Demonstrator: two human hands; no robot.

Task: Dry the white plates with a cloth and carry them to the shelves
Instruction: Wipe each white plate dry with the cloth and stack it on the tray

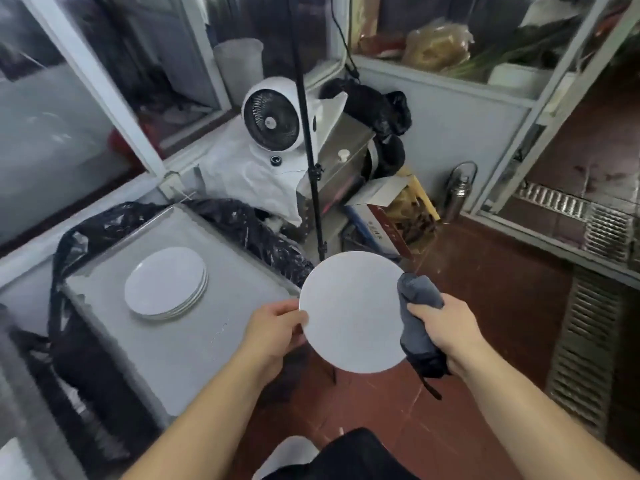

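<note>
A person stands over the red tiled floor (485, 299) holding a white plate (353, 311) out in front. The left hand (277, 327) pinches the plate's left rim, thumb on top. The right hand (446, 332) is curled tight round a bunched grey cloth (417, 317), which touches the plate's right edge. To the left, a stack of white plates (166, 284) sits on a grey tray (194, 348). Farther off stands a white fan (273, 121).

Commercial kitchen: steel tray (207, 341), stacked plates (166, 284), floor drains (554, 202)
</note>
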